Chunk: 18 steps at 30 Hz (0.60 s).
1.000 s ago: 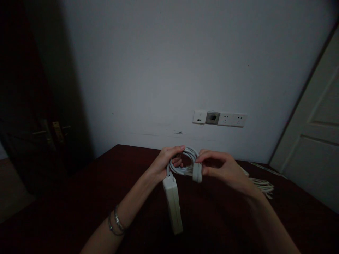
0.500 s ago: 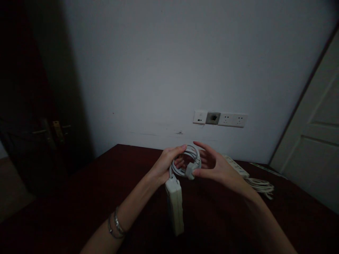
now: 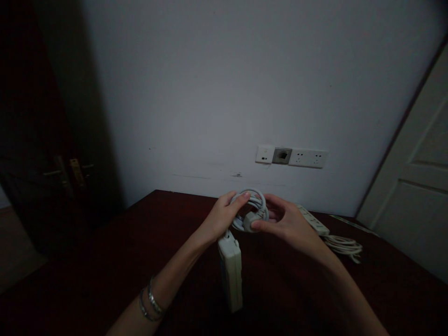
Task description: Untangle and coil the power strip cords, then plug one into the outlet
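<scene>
A grey power cord [image 3: 257, 192] is wound into a small coil between my two hands. My left hand [image 3: 224, 212] is closed on the coil's left side, thumb across the loops. On the right side, my right hand [image 3: 283, 217] grips the coil with its thumb pressed on the grey plug [image 3: 249, 221]; some of its fingers are hidden behind the loops. From the coil the cord runs down to a white power strip [image 3: 233, 275], which hangs upright on its end below my left hand. Whether its lower end touches the table cannot be seen.
Behind my right hand a second white power strip [image 3: 315, 221] lies on the dark red table [image 3: 175, 210], its bundled cable [image 3: 345, 246] beside it. Wall sockets [image 3: 308, 158] are set above the table's back edge. A dark door [image 3: 66, 175] stands left, a pale door [image 3: 420, 186] right.
My left thumb and fingers have shifted over the loops, and my right fingers have closed in round the coil. The coil has moved slightly right; the hanging strip has barely moved.
</scene>
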Available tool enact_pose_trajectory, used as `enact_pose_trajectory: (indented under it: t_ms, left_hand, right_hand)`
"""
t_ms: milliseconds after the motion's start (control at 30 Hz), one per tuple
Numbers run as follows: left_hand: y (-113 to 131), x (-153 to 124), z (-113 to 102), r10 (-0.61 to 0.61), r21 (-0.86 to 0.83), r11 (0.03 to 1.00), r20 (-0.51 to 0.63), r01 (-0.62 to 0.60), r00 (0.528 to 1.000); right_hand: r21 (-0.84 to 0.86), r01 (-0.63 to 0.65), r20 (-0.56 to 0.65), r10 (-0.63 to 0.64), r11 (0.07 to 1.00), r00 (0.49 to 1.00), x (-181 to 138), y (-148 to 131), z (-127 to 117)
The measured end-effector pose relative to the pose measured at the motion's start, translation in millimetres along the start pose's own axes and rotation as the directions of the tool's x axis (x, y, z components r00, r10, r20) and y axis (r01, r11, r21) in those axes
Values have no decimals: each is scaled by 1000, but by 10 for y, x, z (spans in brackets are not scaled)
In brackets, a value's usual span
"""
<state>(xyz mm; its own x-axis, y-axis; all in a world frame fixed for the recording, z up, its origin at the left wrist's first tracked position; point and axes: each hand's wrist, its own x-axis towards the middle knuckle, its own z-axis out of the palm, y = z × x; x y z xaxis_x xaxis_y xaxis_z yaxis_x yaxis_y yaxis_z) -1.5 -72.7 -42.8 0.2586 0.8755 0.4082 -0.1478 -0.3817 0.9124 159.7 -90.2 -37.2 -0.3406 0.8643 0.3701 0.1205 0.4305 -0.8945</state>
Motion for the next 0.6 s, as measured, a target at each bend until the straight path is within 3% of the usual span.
enact_pose_trajectory:
  t_ms: [233,433,600]
  left_hand:
    - [21,-94,6,145,186,973,-46,-134,988]
    - [46,-54,-9,108,137,984,47,-114,993]
    - [57,-5,-19,87,48,994,131,-94,988]
  right_hand:
    - [-304,119,-154,-172,945,973,27,49,69]
    - [-638,162,-246,-398,753,884,-4,65,94]
    - [-702,153,-280,-467,696,838,-13,91,94]
